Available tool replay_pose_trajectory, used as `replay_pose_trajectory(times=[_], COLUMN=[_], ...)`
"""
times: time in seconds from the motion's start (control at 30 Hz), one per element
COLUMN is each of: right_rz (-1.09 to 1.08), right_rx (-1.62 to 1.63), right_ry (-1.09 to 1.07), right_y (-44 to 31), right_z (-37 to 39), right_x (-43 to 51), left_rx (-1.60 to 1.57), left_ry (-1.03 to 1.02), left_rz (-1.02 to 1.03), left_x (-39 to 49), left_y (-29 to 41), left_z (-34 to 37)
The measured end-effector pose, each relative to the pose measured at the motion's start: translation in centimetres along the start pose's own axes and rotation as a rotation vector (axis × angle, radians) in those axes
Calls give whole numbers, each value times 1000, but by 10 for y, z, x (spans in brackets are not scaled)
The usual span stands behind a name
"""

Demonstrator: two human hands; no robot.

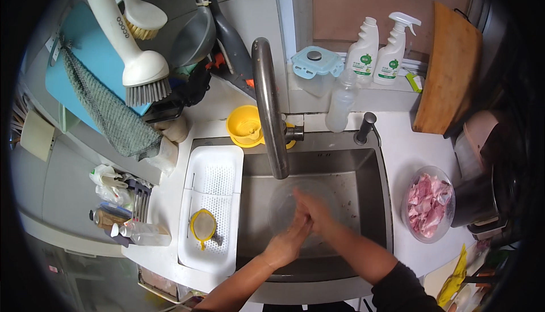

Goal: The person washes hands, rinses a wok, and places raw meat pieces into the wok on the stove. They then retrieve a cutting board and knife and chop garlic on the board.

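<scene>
Over the stainless steel sink [370,210], my left hand [289,242] and my right hand [313,212] press against each other, with no object seen between them. Just under them a clear round bowl [276,210] sits in the basin, its outline faint. The curved metal faucet [270,107] arches down above the bowl. Whether water is running is hard to tell. Small dark bits lie on the sink floor to the right. An oval clear container of raw meat pieces [430,205] stands on the counter right of the sink.
A white drain basket [213,163] with a small yellow-rimmed strainer [203,225] covers the sink's left side. Yellow strainer bowls [245,125] sit behind the faucet. Spray bottles [387,61] and a wooden cutting board [447,69] stand at the back right. A dish brush [144,69] hangs upper left.
</scene>
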State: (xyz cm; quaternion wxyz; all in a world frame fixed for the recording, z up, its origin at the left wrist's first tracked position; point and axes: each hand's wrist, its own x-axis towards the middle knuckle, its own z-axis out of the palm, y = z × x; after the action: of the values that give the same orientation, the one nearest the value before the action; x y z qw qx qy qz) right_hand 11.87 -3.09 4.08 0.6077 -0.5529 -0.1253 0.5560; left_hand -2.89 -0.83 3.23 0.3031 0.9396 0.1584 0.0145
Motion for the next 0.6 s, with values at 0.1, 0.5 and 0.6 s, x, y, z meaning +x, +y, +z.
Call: replay_pose_trajectory(times=[0.1,0.5,0.6], right_rz=[-560,-801,-750], right_rx=[-777,-1413,-1368], right_ry=[447,779,820], right_y=[-48,-109,-109], right_z=[-8,-9,-14], right_x=[29,126,134], left_rx=[-287,-2051,-2130], left_ry=[467,371,470], left_rz=[-7,-623,-624], left_x=[10,33,42], left_y=[-5,-17,-22], left_z=[-1,11,8])
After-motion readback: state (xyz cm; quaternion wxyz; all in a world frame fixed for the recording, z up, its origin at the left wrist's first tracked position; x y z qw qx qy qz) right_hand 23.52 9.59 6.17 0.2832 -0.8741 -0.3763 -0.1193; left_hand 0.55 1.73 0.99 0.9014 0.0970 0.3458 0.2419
